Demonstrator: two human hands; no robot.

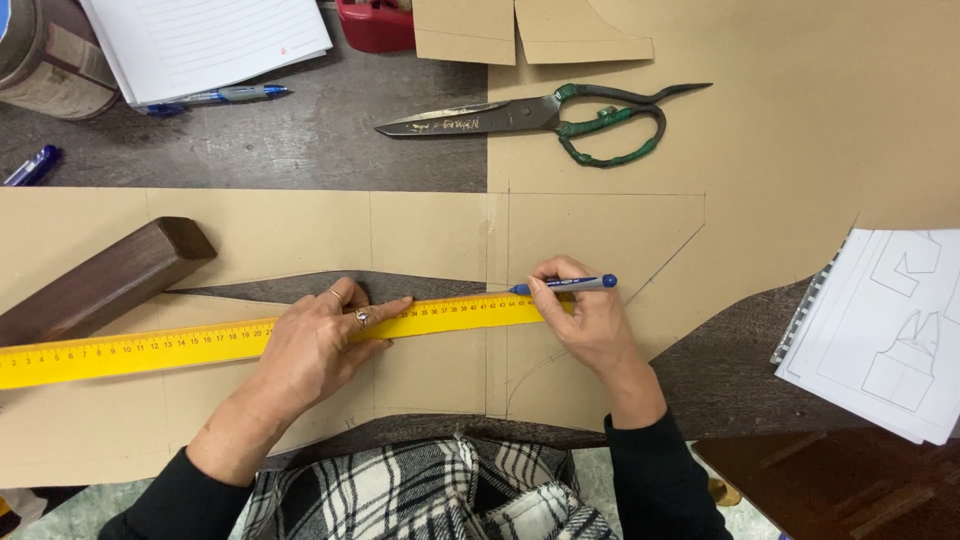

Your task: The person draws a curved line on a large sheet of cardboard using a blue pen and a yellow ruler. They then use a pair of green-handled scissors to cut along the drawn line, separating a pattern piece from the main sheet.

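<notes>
Head view shows a line being ruled on brown pattern paper (620, 225) spread over the dark worktop (300, 140). Left hand (310, 345) lies flat and open, fingers spread, pressing a yellow ruler (150, 345) against the paper. Right hand (585, 315) is closed around a blue pen (565, 285), its tip touching the paper just above the ruler's right end. By my judgement, the stroke along the ruler's edge wants the left hand's pressure kept steady so the ruler does not slip.

A dark wooden block (105, 280) rests on the paper at the left. Scissors (560, 115) with green-wrapped handles lie above. A lined notebook (205, 40) with another pen (215, 96) sits top left, beside a round tin (45, 50). White bound sheets (885, 330) with outline drawings lie at the right.
</notes>
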